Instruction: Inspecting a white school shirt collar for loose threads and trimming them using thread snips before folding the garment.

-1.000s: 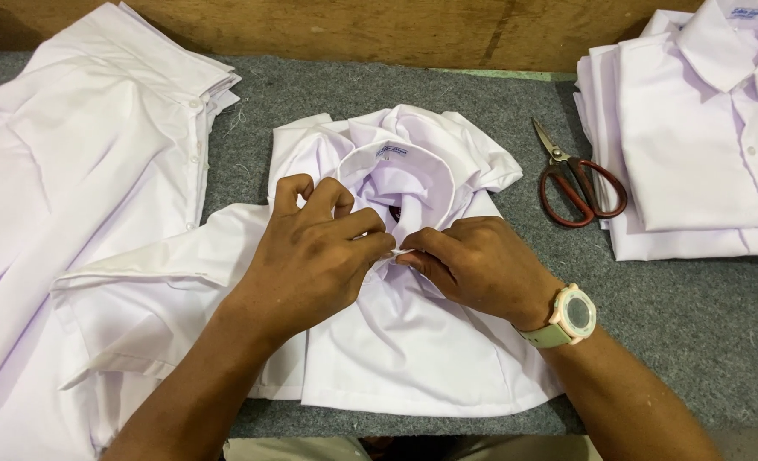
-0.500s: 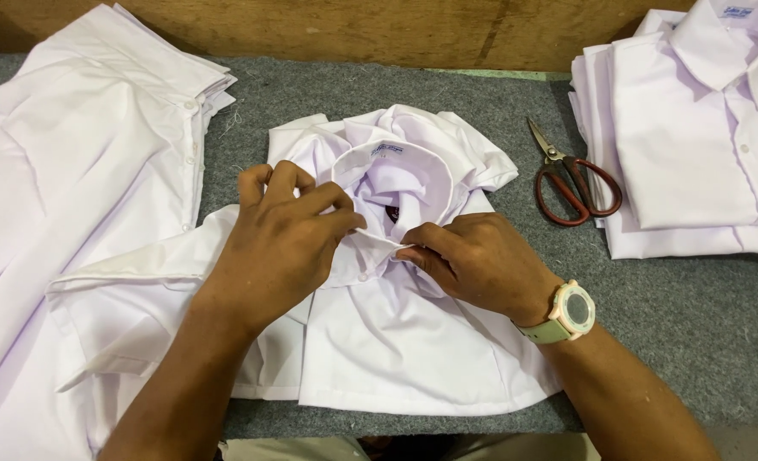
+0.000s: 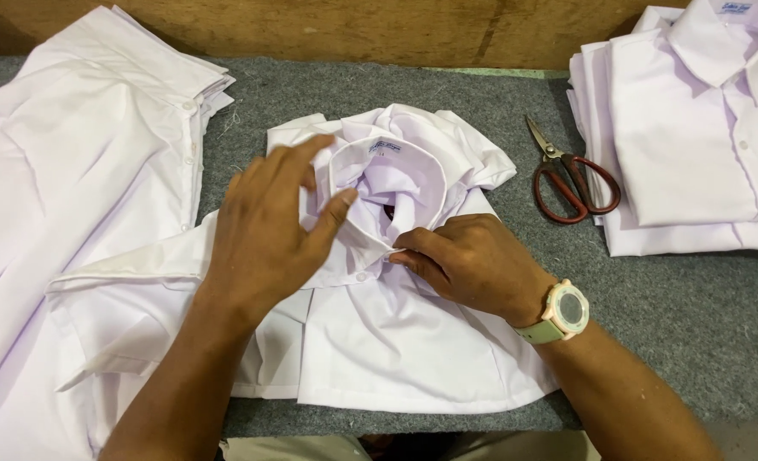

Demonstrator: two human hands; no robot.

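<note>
Head view, only one: your pale lilac short-sleeved cotton shirt [image 3: 396, 341] lies crumpled front-up on the grey felt table top [image 3: 695, 307], collar [image 3: 379, 171] pointing away from you. Everything else is placed off that shirt. Your left hand [image 3: 264, 235] hovers over the left collar wing, fingers loosely spread, thumb tip touching the collar edge, not gripping anything I can see. Your right hand [image 3: 473, 265], the one with the pale green wristwatch [image 3: 562, 312], is pinching the placket just below the collar, right by the top button; fingers pressed together on the fabric. Looks like the collar-closing step: top button being done up or the placket lined up, can't tell if it's through the hole. Next move likely needs the left hand back down to hold the collar flat while the right finishes at the button. Right of the shirt: red-handled scissors [image 3: 571, 175], blades apart, then a stack of folded shirts [image 3: 695, 145]. Left of it: a pile of unfolded shirts [image 3: 72, 188], touching its sleeve.
</note>
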